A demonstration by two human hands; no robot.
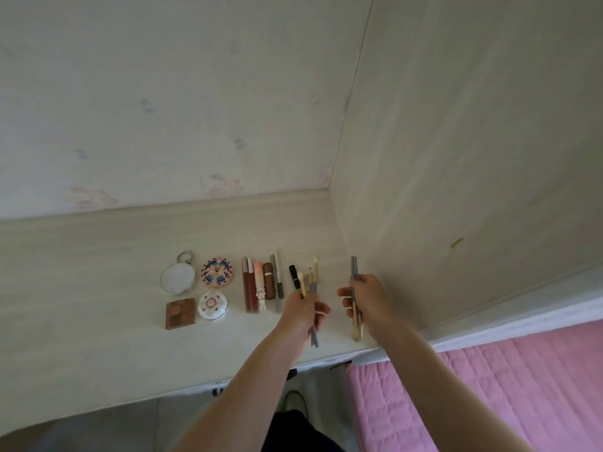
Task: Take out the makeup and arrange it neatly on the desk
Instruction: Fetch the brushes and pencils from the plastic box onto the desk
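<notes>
Makeup lies in a row on the pale desk (pixel 98 321): a round mirror (pixel 177 277), a patterned round compact (pixel 217 272), a brown eyeshadow palette (pixel 180 313), a white round compact (pixel 212 305), several lip glosses and pencils (pixel 261 285), and a black lipstick (pixel 294 276). My left hand (pixel 301 313) is closed around a bunch of makeup brushes (pixel 311 282), bristles pointing away from me. My right hand (pixel 365 296) grips a second bunch of brushes (pixel 355 272) just right of it, above the desk near the side wall.
The desk meets a papered back wall (pixel 163 109) and a side panel (pixel 456 158) on the right. A pink quilted bed (pixel 489 386) lies past the desk's right front corner. Dark cables (pixel 293 399) hang under the front edge.
</notes>
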